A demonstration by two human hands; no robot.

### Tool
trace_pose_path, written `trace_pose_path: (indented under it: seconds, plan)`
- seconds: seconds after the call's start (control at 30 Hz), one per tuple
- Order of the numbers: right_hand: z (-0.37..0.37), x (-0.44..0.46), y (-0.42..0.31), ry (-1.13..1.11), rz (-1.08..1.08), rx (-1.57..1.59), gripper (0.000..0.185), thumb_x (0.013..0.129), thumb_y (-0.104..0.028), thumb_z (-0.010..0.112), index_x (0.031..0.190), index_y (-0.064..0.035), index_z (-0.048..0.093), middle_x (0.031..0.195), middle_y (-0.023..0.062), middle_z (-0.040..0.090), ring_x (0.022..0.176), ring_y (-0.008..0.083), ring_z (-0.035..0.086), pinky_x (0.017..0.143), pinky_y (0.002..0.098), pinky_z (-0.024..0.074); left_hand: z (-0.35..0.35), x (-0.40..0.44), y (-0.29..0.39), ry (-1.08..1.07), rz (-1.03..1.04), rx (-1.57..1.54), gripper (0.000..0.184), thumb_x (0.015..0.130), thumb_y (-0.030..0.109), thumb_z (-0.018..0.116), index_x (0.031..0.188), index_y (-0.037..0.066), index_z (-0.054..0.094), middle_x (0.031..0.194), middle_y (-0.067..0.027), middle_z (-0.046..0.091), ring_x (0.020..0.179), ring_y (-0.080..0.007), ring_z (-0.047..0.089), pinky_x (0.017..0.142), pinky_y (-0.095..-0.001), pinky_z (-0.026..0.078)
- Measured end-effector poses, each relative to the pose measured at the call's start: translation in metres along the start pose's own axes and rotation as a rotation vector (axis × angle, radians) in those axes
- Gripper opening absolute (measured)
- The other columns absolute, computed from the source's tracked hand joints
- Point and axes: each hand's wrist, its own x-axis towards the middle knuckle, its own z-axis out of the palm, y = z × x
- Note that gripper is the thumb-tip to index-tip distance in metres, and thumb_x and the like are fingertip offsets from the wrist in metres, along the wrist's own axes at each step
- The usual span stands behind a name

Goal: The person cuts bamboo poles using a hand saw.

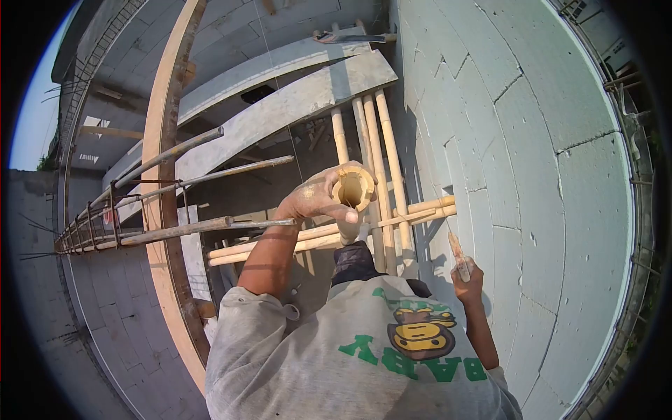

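A person in a worn grey cotton shirt (280, 350), printed with green capitals and a brown-and-yellow cartoon, works between rough building walls in bright sun. The left hand (318, 196), dusty across the back, is curled partly closed around the upper end of a bamboo pole (357, 187), thumb on the near side. That end faces upward in front of the chest: a pale yellow ring with a thick, slightly uneven rim and a shadowed hollow inside. The right hand (470, 280), lower and off to the side, is folded around one end of a narrow tool (456, 248), its surface blotched reddish brown and chalky white; I cannot tell what kind it is. Just beside it rises a wall (546, 210) of smooth, pale grey-green blocks, crossed by thin, jagged joints and small pits. Beyond the left hand, slender jointed bamboo poles (383, 161) run lengthwise and meet crosswise ones (280, 250). Farther off lie long, flat grey boards (280, 105) with scuffed faces. To the left, rusty, rounded bars (241, 168) tied with thin square hoops jut past a long, straight-edged wooden beam (162, 203).
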Motion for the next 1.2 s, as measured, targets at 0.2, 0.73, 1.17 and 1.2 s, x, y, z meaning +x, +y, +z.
trace_pose_path:
  seconds: [0.2,0.73,1.17,1.2]
  plan:
    - [-0.011,0.008,0.02,-0.119,0.165,-0.043,0.015,0.084,-0.016,0.066,0.088,-0.0024,0.061,0.063,0.0126,0.059,0.057,0.0219,0.06,0.058,0.0351,0.0479,0.013,-0.004,-0.021,0.189,0.249,-0.003,0.097,0.074,0.087,0.057,0.119,0.0,0.061,0.103,-0.0087,0.068,0.094,-0.0162,0.065,0.085,-0.0296,0.052]
    - [-0.005,0.012,0.018,-0.085,0.063,0.026,0.012,0.081,-0.01,0.065,0.089,-0.0019,0.063,0.07,0.0165,0.063,0.064,0.0267,0.065,0.062,0.0379,0.0507,0.043,0.018,0.004,0.733,0.103,0.073,0.1,0.086,0.087,0.018,0.078,0.001,0.067,0.067,-0.0121,0.067,0.062,-0.0182,0.066,0.062,-0.0294,0.054]
    - [-0.012,0.021,0.05,-0.13,0.082,-0.064,0.016,0.081,-0.013,0.065,0.092,-0.0012,0.065,0.075,0.0214,0.066,0.07,0.0378,0.067,0.066,0.0425,0.0519,0.047,0.027,0.017,0.921,0.076,0.317,0.09,0.092,0.08,0.032,0.07,0.002,0.07,0.064,-0.0091,0.067,0.067,-0.0193,0.065,0.073,-0.0335,0.052]
    - [-0.011,0.021,0.05,-0.134,0.082,-0.072,0.016,0.08,-0.013,0.065,0.091,-0.001,0.065,0.075,0.0214,0.066,0.07,0.0378,0.067,0.066,0.0426,0.0519,0.046,0.028,0.015,0.936,0.066,0.318,0.09,0.091,0.081,0.032,0.07,0.002,0.07,0.065,-0.009,0.067,0.067,-0.0193,0.065,0.074,-0.0339,0.051]
